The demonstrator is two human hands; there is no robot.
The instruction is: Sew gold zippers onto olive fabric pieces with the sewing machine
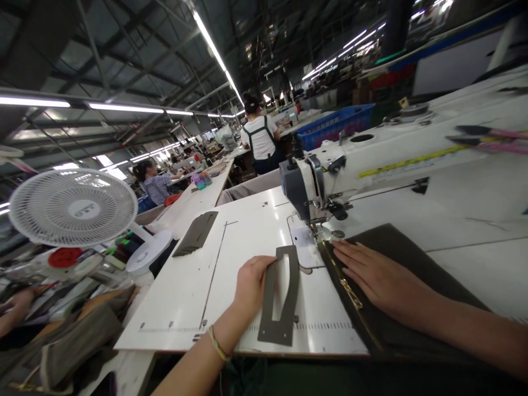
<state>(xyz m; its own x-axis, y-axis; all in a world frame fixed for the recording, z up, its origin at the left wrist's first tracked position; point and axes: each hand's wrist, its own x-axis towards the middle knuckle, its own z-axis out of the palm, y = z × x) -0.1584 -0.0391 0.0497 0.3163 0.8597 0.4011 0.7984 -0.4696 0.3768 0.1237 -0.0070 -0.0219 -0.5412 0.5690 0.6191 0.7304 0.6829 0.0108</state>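
My left hand [252, 286] pinches the edge of a flat grey-green frame-shaped piece [269, 322], which has a long slot cut through it and small holes at its corners. My right hand [371, 272] lies flat, fingers stretched out, on a dark olive fabric panel [391, 247]. Along the panel's left edge runs a zipper [346, 289] with gold-coloured teeth and pulls. The zipper's far end sits by the presser foot of the sewing machine [307, 187]. A stack of grey-green pieces [196, 234] rests on the white sewing table [239, 236], left of the machine.
A white fan [74, 209] stands at the left, above piled fabric [82, 335]. Pink-handled scissors [490, 137] and a yellow tape measure [408, 160] are at the right on the machine. Behind are a blue crate [338, 124] and two seated people [260, 137] at other tables.
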